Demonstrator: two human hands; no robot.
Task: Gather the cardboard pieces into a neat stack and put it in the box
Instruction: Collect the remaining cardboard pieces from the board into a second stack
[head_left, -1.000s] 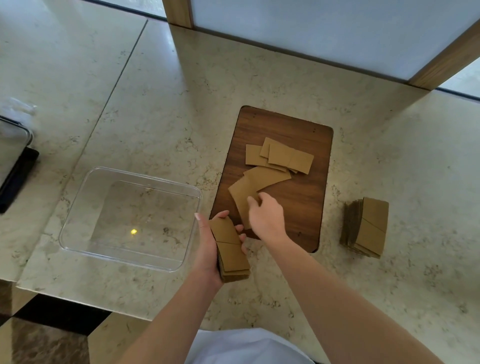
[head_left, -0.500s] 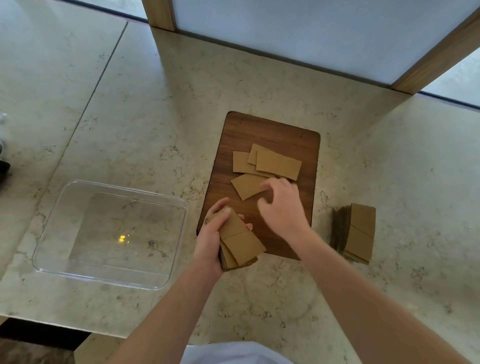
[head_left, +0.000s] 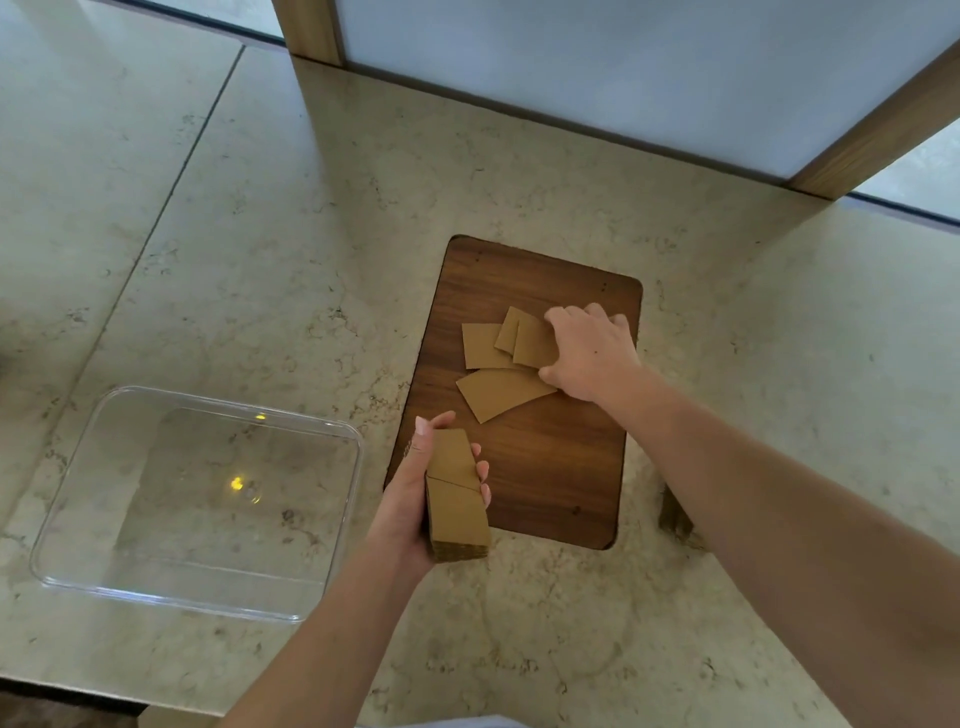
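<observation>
A thick stack of brown cardboard pieces (head_left: 457, 499) sits in my left hand (head_left: 402, 506), held just in front of the dark wooden board (head_left: 550, 467). Several loose cardboard pieces (head_left: 501, 392) lie overlapping on the board's middle. My right hand (head_left: 589, 351) rests on the right end of the farthest loose pieces, fingers curled over their edge. The clear plastic box (head_left: 78, 499) stands empty on the counter to the left.
A second cardboard stack (head_left: 675, 517) peeks out behind my right forearm, right of the board. Wooden frame posts (head_left: 311, 31) and a white panel rise along the counter's back. The counter's front edge runs at lower left.
My right hand has reached farther up the board, from the nearest loose piece to the far overlapping pieces. The left hand's stack has straightened and stayed near the board's front edge.
</observation>
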